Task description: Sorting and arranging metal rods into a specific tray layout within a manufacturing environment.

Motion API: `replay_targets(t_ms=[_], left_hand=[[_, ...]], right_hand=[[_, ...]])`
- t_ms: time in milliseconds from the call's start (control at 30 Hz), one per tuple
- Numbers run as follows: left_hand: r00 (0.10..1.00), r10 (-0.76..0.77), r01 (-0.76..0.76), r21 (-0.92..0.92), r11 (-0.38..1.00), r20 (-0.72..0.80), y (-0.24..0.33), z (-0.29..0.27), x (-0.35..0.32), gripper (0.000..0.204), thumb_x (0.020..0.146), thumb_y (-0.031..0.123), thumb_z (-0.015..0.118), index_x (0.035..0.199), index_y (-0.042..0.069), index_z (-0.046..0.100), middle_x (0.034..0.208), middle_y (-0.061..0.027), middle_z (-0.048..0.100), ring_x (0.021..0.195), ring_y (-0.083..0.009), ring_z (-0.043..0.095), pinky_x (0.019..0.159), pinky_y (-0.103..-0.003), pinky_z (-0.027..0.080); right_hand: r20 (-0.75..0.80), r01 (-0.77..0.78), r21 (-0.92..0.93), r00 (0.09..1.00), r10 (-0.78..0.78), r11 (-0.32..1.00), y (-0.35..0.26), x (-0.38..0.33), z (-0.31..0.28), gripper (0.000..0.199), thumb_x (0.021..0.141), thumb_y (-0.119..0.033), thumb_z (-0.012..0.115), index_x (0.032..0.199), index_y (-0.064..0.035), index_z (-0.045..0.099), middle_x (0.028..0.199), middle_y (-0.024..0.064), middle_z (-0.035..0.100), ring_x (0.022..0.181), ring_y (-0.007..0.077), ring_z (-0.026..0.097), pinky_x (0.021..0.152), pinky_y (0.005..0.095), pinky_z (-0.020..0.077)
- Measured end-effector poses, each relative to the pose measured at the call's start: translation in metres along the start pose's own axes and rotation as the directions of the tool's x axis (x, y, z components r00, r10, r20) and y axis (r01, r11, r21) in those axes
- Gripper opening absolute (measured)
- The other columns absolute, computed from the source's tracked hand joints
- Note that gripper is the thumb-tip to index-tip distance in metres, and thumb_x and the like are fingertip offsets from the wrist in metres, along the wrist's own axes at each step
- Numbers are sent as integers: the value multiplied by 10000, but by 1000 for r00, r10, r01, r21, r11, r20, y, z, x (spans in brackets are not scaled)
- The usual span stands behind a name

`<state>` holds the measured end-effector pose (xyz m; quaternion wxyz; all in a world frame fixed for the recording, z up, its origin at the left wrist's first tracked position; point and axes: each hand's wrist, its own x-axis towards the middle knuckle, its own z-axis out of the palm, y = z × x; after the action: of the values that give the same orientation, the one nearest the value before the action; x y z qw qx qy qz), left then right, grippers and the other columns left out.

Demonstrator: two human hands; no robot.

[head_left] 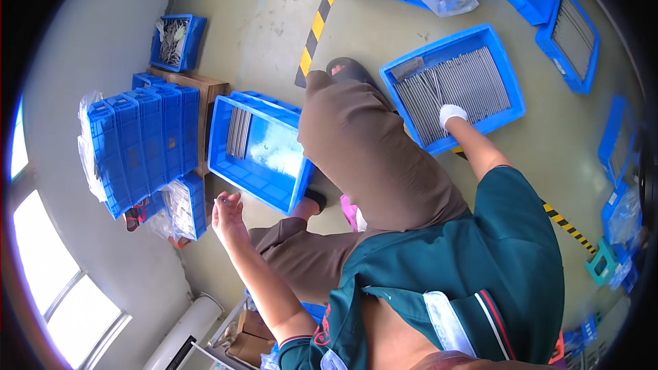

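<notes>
Clearly right hand (453, 115) nearest — slanted rods (436, 88) point ahead-left from it, closure hidden; left hand (229, 218) pinches dark piece (225, 201).

Harsh glare from the window (51, 257), edges perhaps soft

The rods (473, 82) look like smooth grey metal with a dull sheen, and the box (507, 63) around them is smooth, slightly glossy blue plastic. The white glove (452, 114) looks like matt cloth, as do the brown trousers (373, 147) and green shirt (439, 260). The bag (454, 1) is thin, shiny clear plastic, the stand (214, 90) matt wood, the floor (253, 31) smooth with a faint gloss.
</notes>
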<state>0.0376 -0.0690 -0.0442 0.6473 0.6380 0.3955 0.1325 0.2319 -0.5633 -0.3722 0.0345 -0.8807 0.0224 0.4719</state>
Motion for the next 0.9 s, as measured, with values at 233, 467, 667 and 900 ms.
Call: replay_targets(t_ms=[233,467,667,900], left_hand=[[999,-12,12,3,1000,-48,7,-16,-4,307,936,328,545,1081,59,575,920,-59,668,920,-182,632,775,-288,455],[996,-58,57,-15,998,-75,5,-10,-4,306,936,330,543,1079,61,575,922,-52,666,933,-186,626,785,-290,449],[998,-41,40,-18,999,-47,10,-5,0,295,937,313,545,1074,54,579,927,-69,667,928,-191,630,783,-288,466],[997,-49,45,-59,997,-64,1,-1,-1,276,926,306,571,1045,58,599,887,-73,676,880,-183,645,758,-280,474]], right_hand=[[-141,-212,33,967,214,977,16,-6,-13,316,890,-158,443,1159,-61,578,1129,158,634,1036,318,620,828,439,510],[-206,-200,83,955,213,976,7,6,-44,333,851,-168,500,1156,-58,574,1158,180,609,1075,323,595,872,436,492],[-286,-127,175,943,173,976,8,10,-25,281,859,-125,463,1113,-58,565,1102,206,610,1036,351,600,858,450,496],[-332,-131,155,926,177,979,-11,5,-9,269,846,-104,490,1095,-35,566,1083,204,619,1017,351,609,848,440,503]])
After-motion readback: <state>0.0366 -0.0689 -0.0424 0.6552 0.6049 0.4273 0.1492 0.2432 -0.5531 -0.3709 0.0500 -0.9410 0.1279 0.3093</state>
